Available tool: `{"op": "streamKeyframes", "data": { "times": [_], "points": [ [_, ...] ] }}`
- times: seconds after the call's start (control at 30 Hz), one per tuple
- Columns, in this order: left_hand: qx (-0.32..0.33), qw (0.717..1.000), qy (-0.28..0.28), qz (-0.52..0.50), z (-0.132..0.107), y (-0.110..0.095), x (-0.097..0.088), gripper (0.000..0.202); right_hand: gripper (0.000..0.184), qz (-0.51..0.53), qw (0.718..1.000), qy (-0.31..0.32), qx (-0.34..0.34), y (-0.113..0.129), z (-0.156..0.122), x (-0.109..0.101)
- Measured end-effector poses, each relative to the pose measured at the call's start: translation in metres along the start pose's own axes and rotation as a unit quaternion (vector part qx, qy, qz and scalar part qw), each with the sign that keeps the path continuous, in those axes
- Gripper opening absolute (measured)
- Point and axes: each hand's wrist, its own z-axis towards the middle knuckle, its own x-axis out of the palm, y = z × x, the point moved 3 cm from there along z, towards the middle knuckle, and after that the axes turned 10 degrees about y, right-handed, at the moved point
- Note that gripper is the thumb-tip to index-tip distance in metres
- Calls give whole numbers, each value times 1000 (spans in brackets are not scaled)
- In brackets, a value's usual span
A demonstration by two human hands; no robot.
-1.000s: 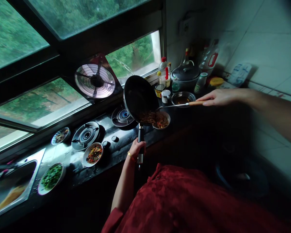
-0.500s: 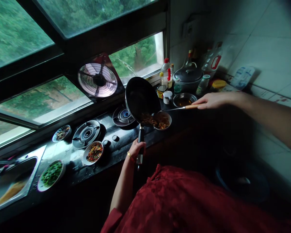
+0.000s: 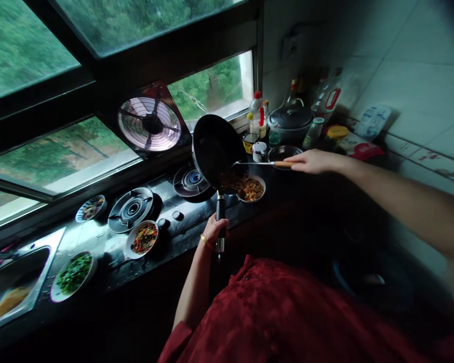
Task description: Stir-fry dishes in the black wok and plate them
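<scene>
My left hand (image 3: 214,229) is wrapped round the black handle of a wok (image 3: 216,148), which is tilted steeply to the right above the counter. Brown cooked food (image 3: 230,182) slides over its lower rim toward a white bowl (image 3: 264,190) that holds more of the same food. In my right hand (image 3: 308,161) is the wooden handle of a spatula (image 3: 267,163). Its metal shaft reaches left into the wok's mouth, and the blade is hard to make out in the dark pan.
A lit burner (image 3: 192,180) stands just left of the bowl, with another burner (image 3: 131,209) farther left. Bowls of chopped vegetables (image 3: 144,238) and greens (image 3: 74,274) sit near the sink (image 3: 41,282). Bottles (image 3: 256,113), a lidded pot (image 3: 290,121) and a metal bowl (image 3: 283,151) crowd the corner.
My right hand has moved left with the spatula, its tip now higher inside the wok. More food has come into the bowl. The wok stays tilted in my left hand.
</scene>
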Motion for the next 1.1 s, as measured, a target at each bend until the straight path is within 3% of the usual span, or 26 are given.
{"op": "streamKeyframes", "data": {
  "times": [0.17,0.47,0.7,0.97,1.1],
  "points": [
    [6,1000,-14,-4,4,5,4,28,46,5,999,42,-24,-3,10,8],
    [19,1000,-20,-13,21,17,2,26,46,-30,995,90,-4,-18,-21,-14],
    [24,999,-20,-15,26,19,-2,26,46,-51,996,77,8,-29,-43,-19],
    [21,1000,-12,-10,5,11,5,25,50,3,1000,-10,-4,11,-3,19],
    [18,1000,-17,6,-1,10,0,25,50,-5,1000,29,-3,-1,-12,33]
  ]
}}
